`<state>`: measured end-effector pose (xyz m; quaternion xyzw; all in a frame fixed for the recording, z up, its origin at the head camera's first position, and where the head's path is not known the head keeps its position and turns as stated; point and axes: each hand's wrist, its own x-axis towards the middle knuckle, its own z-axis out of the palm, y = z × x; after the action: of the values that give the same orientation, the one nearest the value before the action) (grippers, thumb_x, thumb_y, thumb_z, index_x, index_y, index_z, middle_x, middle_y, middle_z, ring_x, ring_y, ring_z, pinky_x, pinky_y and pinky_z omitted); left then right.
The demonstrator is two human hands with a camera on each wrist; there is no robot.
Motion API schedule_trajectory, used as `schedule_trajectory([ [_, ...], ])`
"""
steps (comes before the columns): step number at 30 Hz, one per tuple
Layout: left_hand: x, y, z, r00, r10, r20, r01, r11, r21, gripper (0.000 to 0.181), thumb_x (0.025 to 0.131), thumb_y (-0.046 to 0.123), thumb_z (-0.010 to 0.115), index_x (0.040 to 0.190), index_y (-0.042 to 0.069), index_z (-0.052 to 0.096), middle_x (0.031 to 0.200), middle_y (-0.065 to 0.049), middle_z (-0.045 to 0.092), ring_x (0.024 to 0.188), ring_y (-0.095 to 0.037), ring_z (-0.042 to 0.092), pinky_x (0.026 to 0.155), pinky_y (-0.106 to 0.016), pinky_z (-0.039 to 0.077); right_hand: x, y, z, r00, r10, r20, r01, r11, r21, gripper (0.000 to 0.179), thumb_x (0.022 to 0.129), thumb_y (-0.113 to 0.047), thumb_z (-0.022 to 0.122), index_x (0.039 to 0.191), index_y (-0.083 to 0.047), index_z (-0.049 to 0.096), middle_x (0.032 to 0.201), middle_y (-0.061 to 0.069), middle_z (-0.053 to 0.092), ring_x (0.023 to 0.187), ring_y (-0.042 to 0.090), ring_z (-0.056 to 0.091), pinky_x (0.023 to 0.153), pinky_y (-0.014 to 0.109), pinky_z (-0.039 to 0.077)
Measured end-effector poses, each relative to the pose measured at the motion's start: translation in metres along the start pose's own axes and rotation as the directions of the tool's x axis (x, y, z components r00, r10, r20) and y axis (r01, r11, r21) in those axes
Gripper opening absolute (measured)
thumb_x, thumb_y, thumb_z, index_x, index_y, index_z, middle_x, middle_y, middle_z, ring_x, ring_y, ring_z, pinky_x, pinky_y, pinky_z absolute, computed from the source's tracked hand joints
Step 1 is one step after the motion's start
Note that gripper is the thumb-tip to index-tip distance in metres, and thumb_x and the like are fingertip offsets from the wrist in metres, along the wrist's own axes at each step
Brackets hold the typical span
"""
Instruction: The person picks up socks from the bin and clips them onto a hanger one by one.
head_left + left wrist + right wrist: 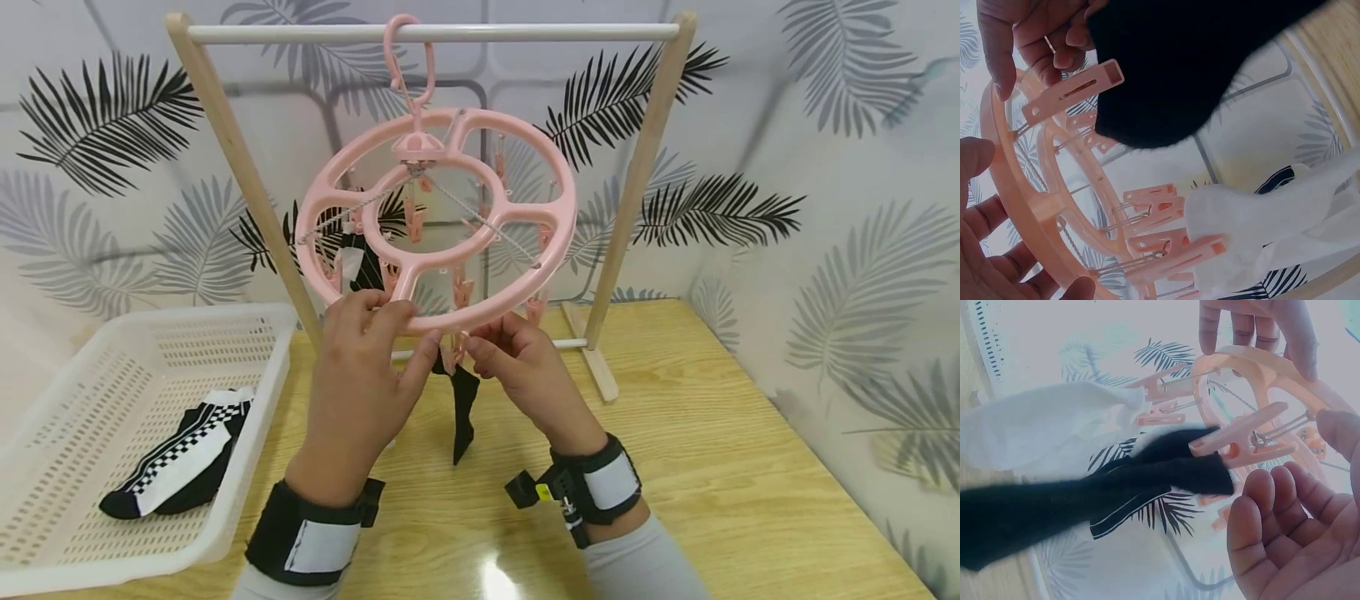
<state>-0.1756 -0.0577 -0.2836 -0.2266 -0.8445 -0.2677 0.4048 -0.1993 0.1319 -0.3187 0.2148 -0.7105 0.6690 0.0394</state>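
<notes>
A pink round clip hanger hangs tilted by its hook. My left hand grips its near rim, with fingers over the ring and the thumb lower down. Below the rim, a black sock dangles from a pink clip whose jaws are closed on the sock's end. Close beside that clip is my right hand, its fingers loosely bent around bare space and its thumb at the rim in the right wrist view. A white sock hangs from other clips.
The hanger's hook is over the white bar of a wooden-legged rack. To the left, a white plastic basket holds black-and-white checked socks. A patterned wall stands behind the wooden table.
</notes>
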Motion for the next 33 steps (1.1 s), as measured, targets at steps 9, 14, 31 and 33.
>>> schedule_trajectory([
  [9, 0.003, -0.002, -0.008, 1.000, 0.006, -0.016, -0.006, 1.000, 0.019, 0.035, 0.082, 0.035, 0.068, 0.094, 0.002, 0.064, 0.102, -0.022, 0.055, 0.101, -0.037, 0.046, 0.091, -0.053, 0.040, -0.003, -0.006, 0.000, 0.998, -0.035, 0.048, 0.035, 0.999, -0.008, 0.023, 0.093, -0.018, 0.057, 0.107, 0.000, 0.057, 0.090, 0.017, 0.055, 0.079, 0.029, 0.055, 0.070, 0.031, 0.051],
  [14, 0.006, -0.003, -0.012, 0.999, 0.014, -0.032, -0.014, 1.000, 0.026, 0.040, 0.080, 0.040, 0.069, 0.088, 0.002, 0.060, 0.097, -0.019, 0.055, 0.098, -0.036, 0.048, 0.085, -0.053, 0.043, -0.009, -0.017, 0.000, 0.997, -0.047, 0.056, 0.049, 0.998, -0.029, 0.022, 0.092, -0.018, 0.058, 0.106, -0.001, 0.058, 0.090, 0.013, 0.056, 0.081, 0.027, 0.056, 0.073, 0.034, 0.051],
  [31, 0.016, -0.010, -0.031, 0.994, 0.105, 0.005, -0.105, 0.994, 0.040, 0.042, 0.078, 0.042, 0.069, 0.084, 0.002, 0.059, 0.091, -0.016, 0.058, 0.093, -0.036, 0.050, 0.087, -0.052, 0.042, -0.025, -0.046, -0.015, 0.978, -0.128, -0.162, 0.132, 0.991, 0.013, 0.022, 0.095, -0.020, 0.054, 0.096, 0.003, 0.056, 0.085, 0.014, 0.056, 0.078, 0.030, 0.054, 0.073, 0.031, 0.052],
  [33, 0.018, -0.011, -0.034, 0.993, 0.119, 0.008, -0.119, 0.992, 0.045, 0.043, 0.078, 0.043, 0.068, 0.085, 0.001, 0.059, 0.090, -0.016, 0.059, 0.094, -0.036, 0.050, 0.087, -0.052, 0.042, -0.024, -0.046, -0.018, 0.958, -0.162, -0.235, 0.170, 0.985, 0.013, 0.025, 0.095, -0.020, 0.053, 0.092, 0.004, 0.055, 0.081, 0.015, 0.055, 0.074, 0.030, 0.052, 0.070, 0.029, 0.052],
])
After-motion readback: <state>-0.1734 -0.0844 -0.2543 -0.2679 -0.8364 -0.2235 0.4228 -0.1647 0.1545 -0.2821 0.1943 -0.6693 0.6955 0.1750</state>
